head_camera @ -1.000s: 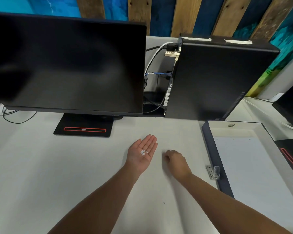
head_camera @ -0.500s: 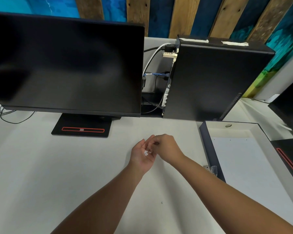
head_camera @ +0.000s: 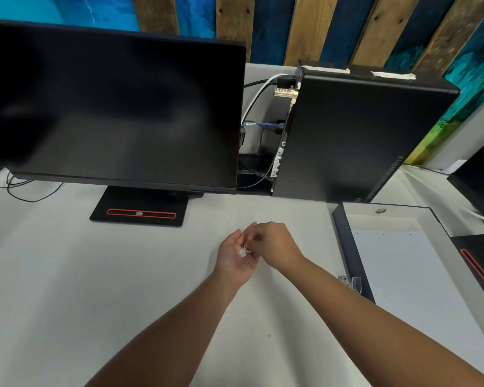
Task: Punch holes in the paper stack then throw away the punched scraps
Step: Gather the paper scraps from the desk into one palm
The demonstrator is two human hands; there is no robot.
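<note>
The right hand (head_camera: 274, 244) had left the table (head_camera: 95, 275) and come over the left hand (head_camera: 231, 265), fingertips bunched; whether they pinched anything could not be told. The left hand lay cupped, palm up, carrying the white scraps (head_camera: 244, 252). The paper stack (head_camera: 403, 275) lay at three o'clock. Gathering looked nearly done; binning remained.

Monitor (head_camera: 112, 107) is my landmark, on the table (head_camera: 67, 275). Tower (head_camera: 361, 135) stands just right of it, cables (head_camera: 259, 107) between. Tray (head_camera: 349, 247) lies front-right of it, paper stack (head_camera: 419, 289) inside, punch (head_camera: 352, 283) at the tray's left wall. Before the monitor I see left hand (head_camera: 234, 258), scraps (head_camera: 243, 252) on it, right hand (head_camera: 277, 244) over its fingers.
</note>
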